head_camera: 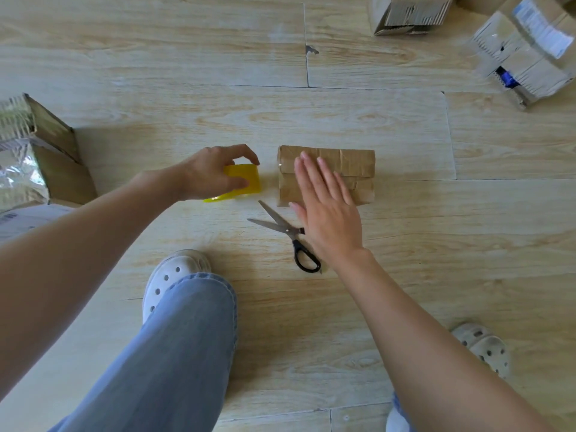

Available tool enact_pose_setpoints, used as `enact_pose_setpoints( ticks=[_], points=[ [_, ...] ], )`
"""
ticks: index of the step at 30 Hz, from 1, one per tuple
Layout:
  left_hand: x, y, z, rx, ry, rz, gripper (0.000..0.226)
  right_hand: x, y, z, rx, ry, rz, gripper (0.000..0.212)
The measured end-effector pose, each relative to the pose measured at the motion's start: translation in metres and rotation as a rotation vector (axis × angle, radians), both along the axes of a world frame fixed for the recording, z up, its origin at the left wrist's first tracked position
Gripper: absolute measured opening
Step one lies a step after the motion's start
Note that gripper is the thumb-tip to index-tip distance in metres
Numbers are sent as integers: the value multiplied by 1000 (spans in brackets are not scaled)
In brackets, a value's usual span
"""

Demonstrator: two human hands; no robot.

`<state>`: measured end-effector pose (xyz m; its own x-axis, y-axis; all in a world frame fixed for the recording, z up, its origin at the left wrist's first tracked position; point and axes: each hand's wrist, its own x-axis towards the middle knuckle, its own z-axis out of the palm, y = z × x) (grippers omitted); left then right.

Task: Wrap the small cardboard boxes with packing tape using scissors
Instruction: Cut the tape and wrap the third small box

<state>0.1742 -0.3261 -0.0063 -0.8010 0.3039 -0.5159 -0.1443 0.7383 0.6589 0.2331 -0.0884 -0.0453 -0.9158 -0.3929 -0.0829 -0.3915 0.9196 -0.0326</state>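
Gripping the yellow tape roll [244,179] left of the box [343,169], left hand [212,173] is readying tape; right hand [327,213], fingers flat and holding nothing, is steadying the box, scissors [286,232] lying just below it.

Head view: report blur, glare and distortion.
Head view: the small cardboard box and scissors in the middle are sharp; the taped boxes top right are smeared; the foil lining at left glares; floor seams bow slightly; shadows are soft.

Single head-worn wide-angle view, looking steeply down and forward, floor [405,275] close below
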Motion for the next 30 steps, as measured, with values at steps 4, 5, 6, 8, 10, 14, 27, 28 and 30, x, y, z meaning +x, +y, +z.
enact_pose_setpoints(
  ticks=[4, 5, 6, 8, 10, 14, 27, 28, 30],
  points=[
    [-10, -3, 1, -63, -42, -1, 32, -4, 6, 1, -3, -30, -43, 64],
    [-12, -1, 0, -79, -64, -1, 33, -4, 6, 2, 3, -33, -34, 64],
    [-13, 1, -1, -88, -81, -2, 34, -3, 6, 2, 8, -39, -28, 64],
    [-18, 5, -2, -95, -95, -14, 33, -2, 7, 2, 16, -50, -27, 65],
    [-23, 8, 0, -102, -96, -36, 34, -4, 7, 3, 20, -65, -36, 65],
    [-20, 3, -1, -52, -110, -32, 30, 10, 5, 7, -105, 60, 32, 63],
    [-9, 1, 1, -55, -91, -76, 33, 67, 12, -35, 2, -282, -187, 46],
    [-9, 0, 2, -64, -89, -72, 32, 66, 11, -36, 8, -296, -217, 47],
    [-10, -2, 5, -73, -88, -71, 32, 63, 8, -32, 15, -328, -254, 45]
  ],
)
